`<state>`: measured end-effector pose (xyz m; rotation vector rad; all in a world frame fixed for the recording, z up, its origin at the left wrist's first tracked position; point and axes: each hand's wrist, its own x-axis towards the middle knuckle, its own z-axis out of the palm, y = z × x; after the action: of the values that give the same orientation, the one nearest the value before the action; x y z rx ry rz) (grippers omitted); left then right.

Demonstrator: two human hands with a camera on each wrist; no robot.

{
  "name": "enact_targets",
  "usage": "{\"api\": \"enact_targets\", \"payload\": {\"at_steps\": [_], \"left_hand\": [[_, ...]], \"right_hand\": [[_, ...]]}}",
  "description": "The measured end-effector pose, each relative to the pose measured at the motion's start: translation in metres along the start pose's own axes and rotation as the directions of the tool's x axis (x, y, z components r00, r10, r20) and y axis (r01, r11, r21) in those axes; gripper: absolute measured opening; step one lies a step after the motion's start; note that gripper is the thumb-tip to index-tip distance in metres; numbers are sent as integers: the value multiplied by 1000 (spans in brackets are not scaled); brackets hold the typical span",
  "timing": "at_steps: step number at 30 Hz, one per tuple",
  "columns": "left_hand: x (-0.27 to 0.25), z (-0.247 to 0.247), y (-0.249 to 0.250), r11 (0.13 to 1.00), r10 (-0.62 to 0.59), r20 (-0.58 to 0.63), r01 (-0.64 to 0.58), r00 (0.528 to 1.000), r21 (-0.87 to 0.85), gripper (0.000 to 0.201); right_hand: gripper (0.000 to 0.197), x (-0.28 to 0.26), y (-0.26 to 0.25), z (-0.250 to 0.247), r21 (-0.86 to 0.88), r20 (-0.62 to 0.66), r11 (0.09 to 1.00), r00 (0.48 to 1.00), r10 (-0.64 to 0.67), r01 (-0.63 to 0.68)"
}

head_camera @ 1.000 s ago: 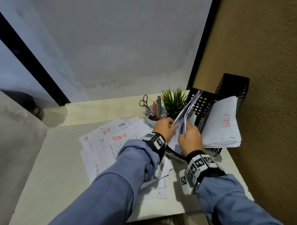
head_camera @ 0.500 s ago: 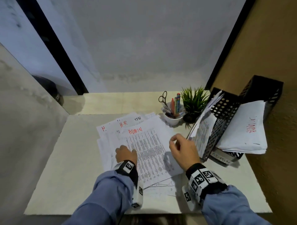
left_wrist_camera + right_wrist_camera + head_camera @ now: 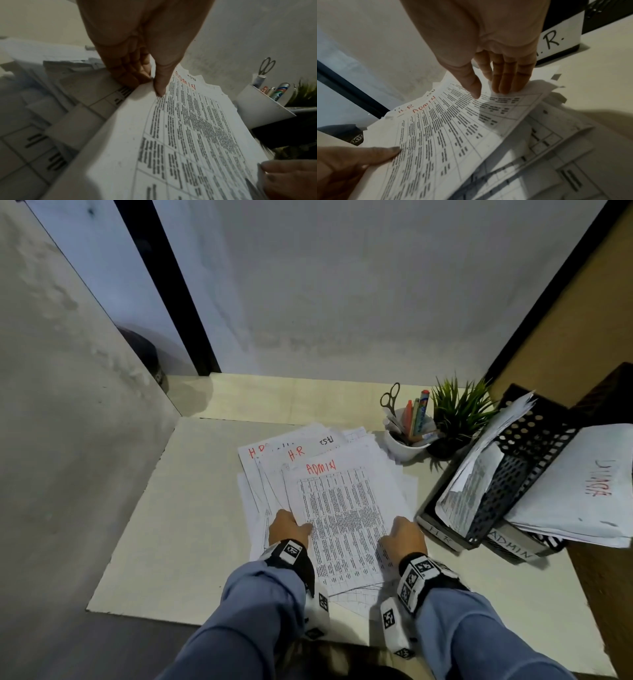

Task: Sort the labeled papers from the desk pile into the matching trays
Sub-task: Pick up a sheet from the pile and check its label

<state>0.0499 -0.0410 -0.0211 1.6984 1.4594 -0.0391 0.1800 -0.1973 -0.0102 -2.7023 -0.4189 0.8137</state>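
Note:
The pile of papers (image 3: 274, 474) lies mid-desk, and its top sheet is a printed table headed ADMIN (image 3: 339, 508) in red. My left hand (image 3: 294, 527) pinches that sheet's left edge, thumb (image 3: 159, 86) on top and fingers curled under. At the right edge my right hand (image 3: 399, 534) pinches it too, thumb (image 3: 473, 86) above and fingers beneath. In the wrist views the ADMIN sheet (image 3: 188, 135) (image 3: 445, 128) stands slightly lifted off the pile. The black mesh H.R tray (image 3: 513, 474) and ADMIN tray (image 3: 510, 547) stand at the right, both holding papers.
Sheets headed H.R (image 3: 296, 453) peek out beneath the top sheet. A white cup (image 3: 406, 445) with scissors and pens and a small green plant (image 3: 459, 409) stand behind the pile. Walls close in at the left and right.
Both hands have left the H.R tray, where they held papers, and come back to the pile. They now hold the ADMIN sheet by its two sides.

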Motion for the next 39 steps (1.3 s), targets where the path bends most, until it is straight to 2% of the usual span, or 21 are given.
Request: {"api": "enact_targets", "payload": {"at_steps": [2, 6, 7, 10, 11, 12, 13, 15, 16, 17, 19, 21, 24, 26, 28, 30, 32, 33, 36, 37, 39], "left_hand": [[0, 0, -2, 994, 92, -43, -94, 995, -51, 23], [-1, -1, -10, 936, 257, -77, -268, 963, -226, 17], [0, -1, -13, 914, 273, -82, -285, 958, -290, 28], [9, -4, -25, 876, 223, -13, -206, 975, -435, 59], [13, -6, -29, 867, 205, 21, -172, 978, -468, 60], [17, -9, -32, 853, 203, 57, -148, 978, -500, 59], [18, -12, -33, 847, 201, 97, -123, 975, -518, 57], [20, -18, -34, 851, 199, 167, -85, 966, -519, 58], [21, -20, -35, 851, 188, 185, -66, 965, -520, 58], [21, -23, -32, 848, 167, 196, -40, 966, -529, 57], [22, -28, -27, 841, 104, 194, 17, 975, -540, 49], [23, -33, -19, 834, 24, 168, 73, 985, -548, 36], [25, -32, -5, 767, -59, 162, 149, 985, -624, 20], [30, -28, 2, 753, -67, 192, 176, 979, -634, 21], [36, -20, 7, 802, -40, 211, 158, 977, -577, 25], [35, -16, 8, 888, -11, 218, 110, 976, -447, 19], [31, -11, 5, 934, 22, 248, 68, 968, -352, 33], [27, -9, 6, 946, 40, 271, 51, 962, -320, 32], [20, -4, 8, 973, 138, 290, -75, 947, -219, 21], [17, -2, 8, 974, 170, 277, -118, 946, -195, 17], [14, -2, 7, 965, 218, 211, -179, 953, -190, 17]], "right_hand": [[11, -2, -1, 0, 30, 14, 999, 1000, 26, -26], [35, 1, 3, 5, 145, -26, 989, 999, 26, -22], [36, -1, 2, 3, 180, -47, 984, 999, 13, -4], [19, -8, -3, -8, 286, -149, 956, 988, -31, 73], [31, -11, -7, -12, 363, -158, 928, 987, -24, 81], [49, -13, -10, -15, 489, -137, 869, 991, -2, 70], [56, -15, -15, -19, 641, -100, 766, 995, 20, 49], [43, -13, -19, -21, 833, -20, 553, 999, 26, 3], [36, -9, -18, -21, 859, -2, 512, 999, 38, -18], [33, -7, -18, -22, 842, 16, 538, 998, 55, -43], [19, -2, -16, -24, 738, 49, 667, 994, 96, -100], [15, 0, -14, -24, 730, 81, 671, 991, 108, -133], [42, -6, -14, -23, 830, 34, 552, 995, 93, -80], [49, -9, -11, -20, 860, 15, 507, 996, 88, -58], [43, -12, -11, -19, 894, -5, 446, 995, 98, -40], [42, -14, -10, -21, 925, 15, 377, 994, 105, -54], [42, -16, -9, -21, 917, 30, 394, 994, 102, -68], [39, -16, -8, -23, 899, 20, 434, 995, 101, -62], [18, -10, -5, -25, 769, 64, 631, 994, 84, -103], [17, -7, -3, -25, 716, 100, 685, 991, 91, -135], [28, -4, 1, -24, 687, 143, 699, 980, 135, -197]]}}
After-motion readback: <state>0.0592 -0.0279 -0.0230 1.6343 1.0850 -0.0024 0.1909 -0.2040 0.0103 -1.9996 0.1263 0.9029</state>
